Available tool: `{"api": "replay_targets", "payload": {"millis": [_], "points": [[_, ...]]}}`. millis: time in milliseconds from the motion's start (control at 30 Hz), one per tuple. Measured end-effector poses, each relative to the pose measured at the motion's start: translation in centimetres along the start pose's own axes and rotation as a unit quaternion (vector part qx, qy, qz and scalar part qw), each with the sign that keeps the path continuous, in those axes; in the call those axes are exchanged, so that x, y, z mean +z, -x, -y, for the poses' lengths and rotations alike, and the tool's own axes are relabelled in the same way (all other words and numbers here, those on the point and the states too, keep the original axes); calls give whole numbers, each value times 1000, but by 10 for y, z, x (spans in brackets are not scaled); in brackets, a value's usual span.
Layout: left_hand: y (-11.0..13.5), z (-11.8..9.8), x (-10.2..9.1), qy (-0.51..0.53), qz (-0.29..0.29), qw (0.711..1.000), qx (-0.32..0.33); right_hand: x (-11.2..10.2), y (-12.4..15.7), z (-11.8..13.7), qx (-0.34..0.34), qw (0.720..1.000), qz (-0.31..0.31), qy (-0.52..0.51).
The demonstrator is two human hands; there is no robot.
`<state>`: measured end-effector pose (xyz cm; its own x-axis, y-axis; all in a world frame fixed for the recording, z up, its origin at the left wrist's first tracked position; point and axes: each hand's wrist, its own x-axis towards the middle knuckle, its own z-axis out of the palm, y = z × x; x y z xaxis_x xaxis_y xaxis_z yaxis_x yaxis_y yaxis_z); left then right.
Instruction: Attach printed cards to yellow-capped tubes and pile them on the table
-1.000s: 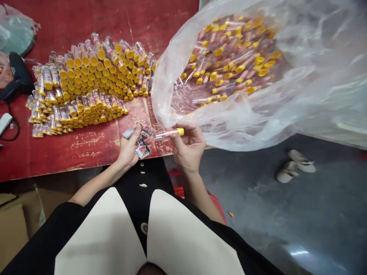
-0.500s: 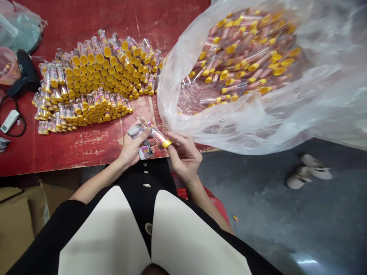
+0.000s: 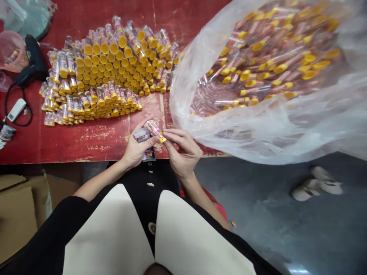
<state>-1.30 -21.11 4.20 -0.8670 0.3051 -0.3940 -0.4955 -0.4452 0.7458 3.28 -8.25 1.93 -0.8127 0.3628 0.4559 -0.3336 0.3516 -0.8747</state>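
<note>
A small clear tube with a yellow cap (image 3: 155,130) is pinched between both hands at the red table's (image 3: 94,139) front edge. My left hand (image 3: 137,147) grips the tube's body and also clutches a few printed label slips (image 3: 148,154). My right hand (image 3: 181,149) has its fingertips closed on the capped end. A big stacked pile of labelled yellow-capped tubes (image 3: 109,67) lies on the table beyond my left hand. Right of my hands, an open clear plastic bag (image 3: 258,122) holds many more such tubes (image 3: 266,57).
A black tool with a cord (image 3: 30,63), a pink basket (image 3: 10,49) and a white remote-like item (image 3: 16,109) sit at the table's left. Cardboard boxes (image 3: 14,214) stand under the table. A pair of pale shoes (image 3: 318,183) lies on the grey floor at right.
The tube went from lying level in my right hand to tilted, held by both hands, cap toward me. The view shifted so table and bag sit further right.
</note>
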Motion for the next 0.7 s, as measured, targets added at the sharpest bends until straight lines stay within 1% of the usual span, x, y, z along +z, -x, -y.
{"api": "replay_targets", "payload": {"millis": [100,167,233,267,333,400,433,467,500,533,567,600,633,700], "points": [[-7,-5,-13,23,-39,999,10,21,-6,-9,38,999,8,-33],[-14,-10,-26,65,-88,994,5,46,-17,-17,73,995,14,-70],[-18,-15,-40,115,-145,983,0,79,-36,-24,80,992,22,-94],[-19,-18,-46,138,-172,975,2,98,-48,-28,64,993,26,-94],[-17,-20,-58,171,-217,961,11,137,-73,-36,8,997,40,-73],[-13,-20,-66,185,-247,951,19,175,-94,-41,-45,997,53,-39],[-11,-20,-69,188,-256,948,21,189,-101,-42,-64,996,60,-24],[-9,-20,-72,189,-259,947,22,199,-105,-42,-77,995,68,-10],[-7,-19,-73,189,-258,947,24,204,-105,-40,-85,993,79,0],[-6,-19,-75,186,-255,949,24,202,-102,-37,-90,991,94,9],[-6,-18,-77,180,-251,951,23,193,-96,-34,-92,990,109,15],[-6,-18,-78,169,-248,953,23,178,-89,-32,-93,988,120,20],[-7,-17,-80,155,-246,956,21,159,-82,-32,-92,987,127,26],[-12,-14,-82,123,-236,964,14,109,-72,-42,-80,987,124,57]]}}
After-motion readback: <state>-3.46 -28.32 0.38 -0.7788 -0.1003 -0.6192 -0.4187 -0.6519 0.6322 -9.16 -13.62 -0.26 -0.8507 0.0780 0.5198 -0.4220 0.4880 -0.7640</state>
